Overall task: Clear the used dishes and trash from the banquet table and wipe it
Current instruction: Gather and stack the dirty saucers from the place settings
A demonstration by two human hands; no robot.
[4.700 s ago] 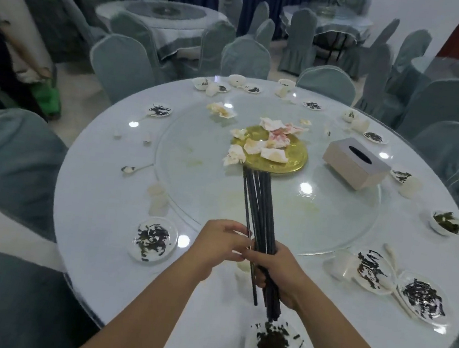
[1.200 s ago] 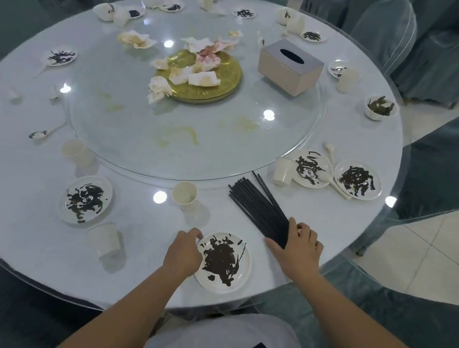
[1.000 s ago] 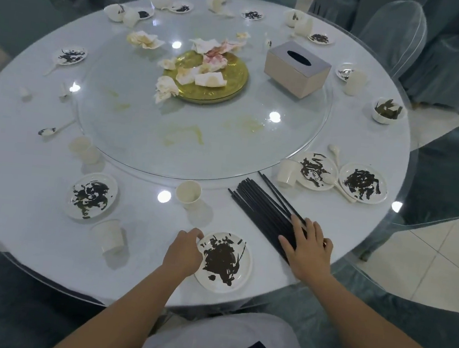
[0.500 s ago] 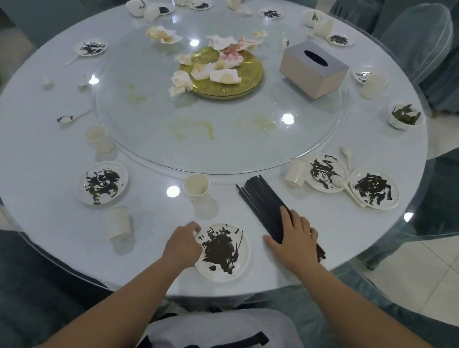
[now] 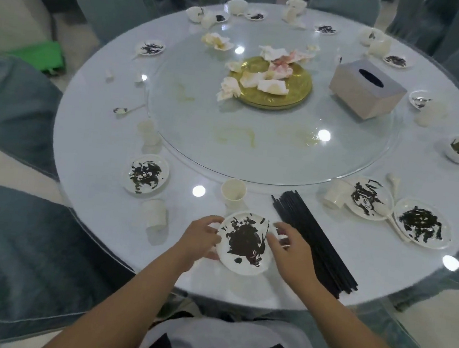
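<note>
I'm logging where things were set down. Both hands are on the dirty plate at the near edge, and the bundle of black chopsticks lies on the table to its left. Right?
Not quite. The head view shows the chopsticks lying on the table to the right of the plate, beyond the right hand. The left hand and right hand are indeed both on the plate.

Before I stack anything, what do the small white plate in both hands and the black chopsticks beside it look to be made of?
Small white plate: probably glazed ceramic or melamine; smooth, glossy rim under dark food residue. Black chopsticks: likely matte plastic or lacquered wood; uniform, dull, no grain visible.
</note>
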